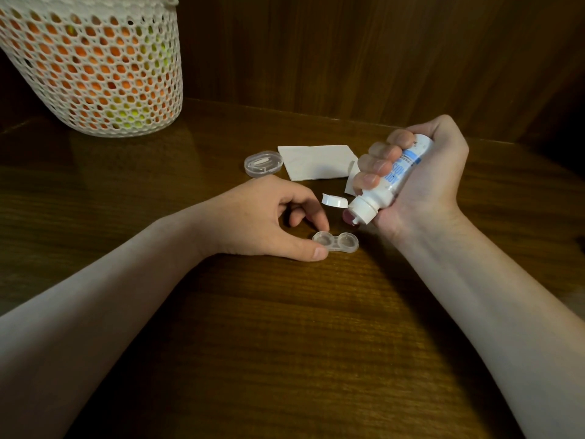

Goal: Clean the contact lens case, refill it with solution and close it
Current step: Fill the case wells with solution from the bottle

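- Nearest, two bare forearms reach in over the dark wooden table (285,343), one from each near corner.
- The contact lens case (335,243) lies flat on the table in the middle, both wells open and facing up, its long axis running left to right.
- The left hand (262,223) pinches the case's left end between thumb and fingertip, steadying it in place.
- Just right of and slightly beyond the case, the right hand (418,182) is wrapped around a white solution bottle (389,182), tipped so the nozzle points down and left; its flip cap (334,201) hangs open.
- The nozzle sits above and just to the right of the right-hand well, not yet over it, so a short move leftward and nearer looks needed before squeezing.
- I cannot tell whether either well holds liquid.
- Farther back lie a folded tissue (316,161) and, left of it, a clear oval lid (263,163).
- At far left stands a white mesh basket (95,64).
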Available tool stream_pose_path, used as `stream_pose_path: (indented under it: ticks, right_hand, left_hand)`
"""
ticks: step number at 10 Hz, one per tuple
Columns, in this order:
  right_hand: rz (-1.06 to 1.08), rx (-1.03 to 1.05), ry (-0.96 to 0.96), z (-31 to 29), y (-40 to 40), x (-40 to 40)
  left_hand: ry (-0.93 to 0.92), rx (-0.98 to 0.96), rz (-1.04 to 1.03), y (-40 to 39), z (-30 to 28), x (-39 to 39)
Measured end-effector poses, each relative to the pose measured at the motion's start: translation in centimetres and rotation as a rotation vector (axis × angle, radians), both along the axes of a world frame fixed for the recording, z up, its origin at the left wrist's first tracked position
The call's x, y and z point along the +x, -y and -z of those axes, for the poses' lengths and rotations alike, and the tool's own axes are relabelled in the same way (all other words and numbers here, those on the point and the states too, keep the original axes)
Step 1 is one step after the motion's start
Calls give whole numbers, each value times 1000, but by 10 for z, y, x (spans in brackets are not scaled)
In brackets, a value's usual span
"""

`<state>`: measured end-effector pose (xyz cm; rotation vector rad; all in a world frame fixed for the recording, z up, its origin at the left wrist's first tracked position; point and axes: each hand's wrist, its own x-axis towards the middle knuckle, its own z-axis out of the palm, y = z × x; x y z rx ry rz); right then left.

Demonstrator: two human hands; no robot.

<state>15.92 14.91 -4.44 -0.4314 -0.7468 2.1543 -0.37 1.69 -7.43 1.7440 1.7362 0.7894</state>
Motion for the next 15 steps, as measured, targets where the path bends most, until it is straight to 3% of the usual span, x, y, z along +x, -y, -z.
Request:
stream_pose_path:
  ticks: [15]
  right_hand:
    - [-53, 48, 26, 0, 3, 0]
  left_hand:
    - [-16, 7, -1, -1, 1, 0]
